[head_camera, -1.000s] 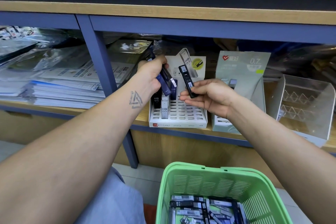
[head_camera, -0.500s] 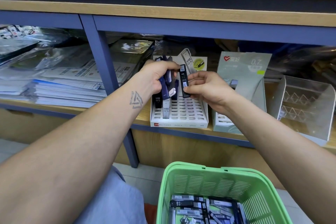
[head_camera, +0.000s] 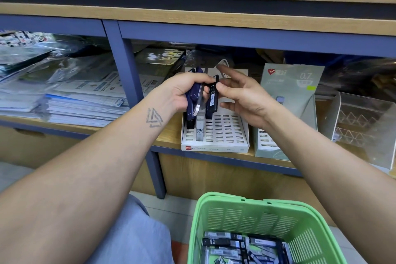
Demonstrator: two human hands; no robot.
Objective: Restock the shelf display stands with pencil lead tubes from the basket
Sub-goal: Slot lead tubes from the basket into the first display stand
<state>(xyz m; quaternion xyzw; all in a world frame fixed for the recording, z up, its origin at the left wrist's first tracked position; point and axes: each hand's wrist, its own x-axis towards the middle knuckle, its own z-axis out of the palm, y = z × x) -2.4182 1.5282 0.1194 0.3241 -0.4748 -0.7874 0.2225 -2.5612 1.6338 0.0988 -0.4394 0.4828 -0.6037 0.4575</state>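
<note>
**Head view: both hands at the white slotted stand**

While the left hand [head_camera: 182, 92] grips a small bundle of dark blue lead tubes [head_camera: 192, 96] in curled fingers, the right hand [head_camera: 242, 96] is beside it, thumb and a finger touching a single black tube [head_camera: 212, 100]. That black tube stands roughly upright between the two hands; the left fingertips also reach its upper end. Whether the right hand truly pinches it or only touches it cannot be told: index finger extended toward the stand's backing card, other fingers loosely spread.

Both hands are held above the rear rows of the white display stand [head_camera: 222, 133] on the wooden shelf [head_camera: 169, 137]. Stand contents: one pale tube marked "HB 0.5" [head_camera: 199, 128] slotted near the left side, one dark tube [head_camera: 189, 123] at its left, partly hidden by the bundle. Remaining slots in view show as open holes.

Right of it, just beside: a pale green stand [head_camera: 291, 92] marked "0.7". Further right: a clear plastic stand [head_camera: 364, 122] with triangular cells.

Left shelf bay: stacked paper goods in plastic wrap [head_camera: 70, 100].

Below, near bottom edge: green basket [head_camera: 257, 216], holding many loose lead tubes [head_camera: 237, 248] in a jumble, black and grey.
</note>
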